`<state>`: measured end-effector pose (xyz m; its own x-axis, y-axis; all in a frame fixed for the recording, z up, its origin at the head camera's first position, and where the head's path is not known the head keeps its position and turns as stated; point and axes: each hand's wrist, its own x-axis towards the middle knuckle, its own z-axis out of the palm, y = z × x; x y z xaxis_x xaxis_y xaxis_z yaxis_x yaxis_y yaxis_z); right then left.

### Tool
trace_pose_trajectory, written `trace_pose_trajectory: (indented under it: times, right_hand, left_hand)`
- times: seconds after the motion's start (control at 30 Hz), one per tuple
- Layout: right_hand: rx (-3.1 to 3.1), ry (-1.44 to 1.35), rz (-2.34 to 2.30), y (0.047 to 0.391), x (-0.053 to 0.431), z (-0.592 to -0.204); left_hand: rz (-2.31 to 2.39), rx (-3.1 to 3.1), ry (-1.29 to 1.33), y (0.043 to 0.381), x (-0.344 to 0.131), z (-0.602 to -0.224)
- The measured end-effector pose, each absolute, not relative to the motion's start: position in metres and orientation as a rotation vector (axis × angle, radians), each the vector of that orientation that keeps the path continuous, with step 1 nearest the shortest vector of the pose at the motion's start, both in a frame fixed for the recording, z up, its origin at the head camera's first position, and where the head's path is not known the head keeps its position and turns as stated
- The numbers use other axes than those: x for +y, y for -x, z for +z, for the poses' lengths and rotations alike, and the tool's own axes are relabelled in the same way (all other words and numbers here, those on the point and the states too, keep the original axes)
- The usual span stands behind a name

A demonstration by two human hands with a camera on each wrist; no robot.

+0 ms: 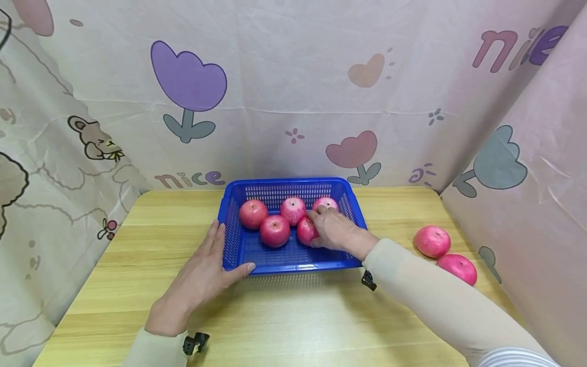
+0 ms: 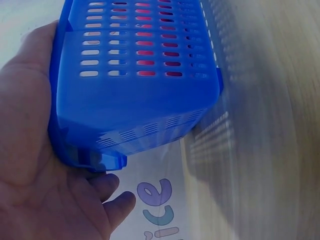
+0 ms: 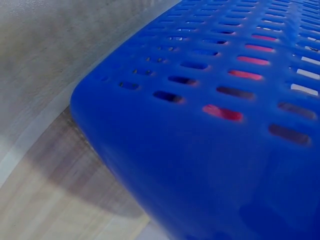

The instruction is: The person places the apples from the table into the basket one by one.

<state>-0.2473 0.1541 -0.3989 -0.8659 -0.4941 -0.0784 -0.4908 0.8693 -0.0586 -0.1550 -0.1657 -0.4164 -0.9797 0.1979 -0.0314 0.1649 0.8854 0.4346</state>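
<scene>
A blue plastic basket (image 1: 275,267) with slotted walls stands on the table, several red-pink apples inside it. My left hand (image 1: 202,275) rests against its front left corner, the fingers along the left rim and the thumb stretched over the front rim. From the left wrist, the palm (image 2: 30,150) lies along the rim of the basket (image 2: 135,100). Reaching over the basket's right side, my right hand (image 1: 337,229) grips the front right apple (image 1: 306,232). Behind that hand a paler apple (image 1: 325,204) is partly covered. The right wrist view is filled by the basket wall (image 3: 200,150); the hand is hidden there.
Two more apples lie on the wooden table (image 1: 174,234) to the right: one farther back (image 1: 432,241), one nearer (image 1: 457,268) and partly behind the right sleeve. A patterned curtain (image 1: 284,76) encloses the table at the back and both sides.
</scene>
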Motion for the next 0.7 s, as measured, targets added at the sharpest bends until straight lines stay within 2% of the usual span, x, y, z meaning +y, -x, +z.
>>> trace_pose_trajectory:
  times: [0.7]
  right_hand:
    - [3.015, 0.733, -0.190, 0.244, 0.164, -0.396]
  left_hand:
    - [0.684, 2.976, -0.279, 0.154, -0.165, -0.416]
